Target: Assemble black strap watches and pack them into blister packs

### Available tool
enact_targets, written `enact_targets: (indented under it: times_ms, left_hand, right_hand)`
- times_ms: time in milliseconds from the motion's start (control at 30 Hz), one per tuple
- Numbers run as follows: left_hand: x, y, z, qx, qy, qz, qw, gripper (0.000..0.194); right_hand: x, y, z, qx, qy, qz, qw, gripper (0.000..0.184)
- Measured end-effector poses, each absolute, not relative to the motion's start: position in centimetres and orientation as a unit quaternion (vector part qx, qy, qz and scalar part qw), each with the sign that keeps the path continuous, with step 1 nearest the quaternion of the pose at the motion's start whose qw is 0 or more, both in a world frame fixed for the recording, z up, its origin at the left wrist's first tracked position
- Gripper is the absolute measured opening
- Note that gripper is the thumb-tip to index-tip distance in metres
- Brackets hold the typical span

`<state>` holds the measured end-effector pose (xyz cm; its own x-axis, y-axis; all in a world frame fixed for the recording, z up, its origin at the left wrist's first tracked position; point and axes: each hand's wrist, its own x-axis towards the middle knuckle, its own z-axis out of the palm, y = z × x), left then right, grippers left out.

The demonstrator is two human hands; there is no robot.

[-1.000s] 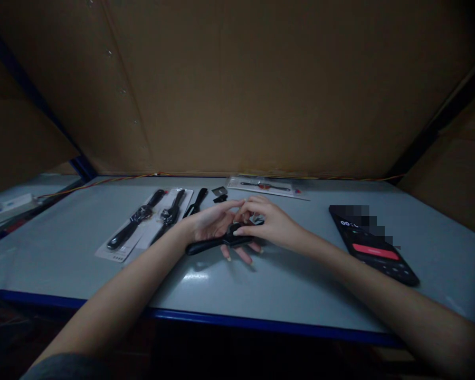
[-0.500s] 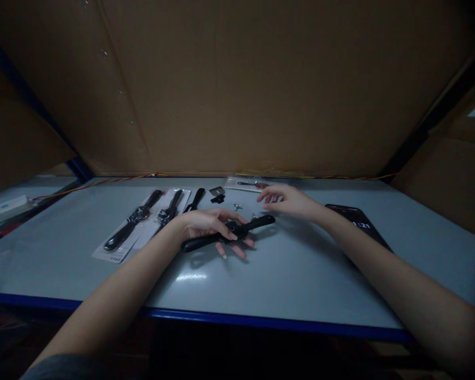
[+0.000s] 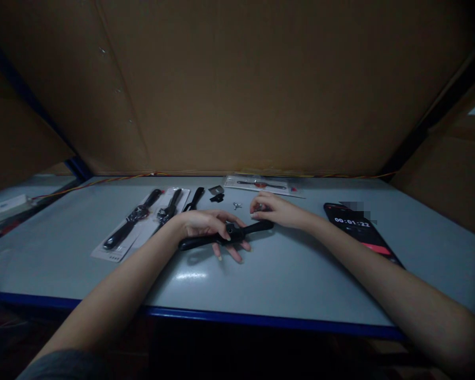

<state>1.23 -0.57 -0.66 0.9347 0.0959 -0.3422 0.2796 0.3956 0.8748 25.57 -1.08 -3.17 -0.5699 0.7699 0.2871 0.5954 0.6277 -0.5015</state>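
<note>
Black from end to end: holding the tool [image 3: 237, 233] crosswise in the left grip [image 3: 201, 224], just above the desk [image 3: 301, 285], pressing near its middle with the thumb and supporting from beneath with spread fingers. Hovering with the right grip [image 3: 275, 210] close by the tool's right end, curling the fingers toward the thumb; perhaps pinching something small, perhaps nothing, impossible to tell in this dim light. Reaching in from both sides, slanting the left forearm [image 3: 119, 295] inward from the lower left and the right forearm [image 3: 352, 258] from the lower right, bending the right wrist only slightly. For working well, probably needing to be bracing the tool's middle firmly, angling its small hole [image 3: 230, 228] into plain view, and using the right fingertips lightly, avoiding brushing the silver bits [image 3: 237, 206] lying loose nearby.
</note>
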Motion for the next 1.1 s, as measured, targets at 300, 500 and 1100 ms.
enact_targets:
  times_ms: [300,500,1100]
  left_hand:
    - [1.1,0.1,-1.4,0.55,0.122,-0.064,0.824,0.056]
    - [1.2,0.1,-1.5,0.544,0.139,-0.057,0.825,0.054]
    - [1.5,0.2,-2.0,0.539,0.147,-0.043,0.828,0.052]
  right_hand:
    - [24.2,-2.8,-1.5,-0.426,-0.788,0.245,0.371,0.014]
    - [21.7,-5.7,0.2,-0.38,-0.779,0.33,0.375,0.016]
    - [20.3,-6.6,-1.1,-0.321,-0.873,0.138,0.339,0.02]
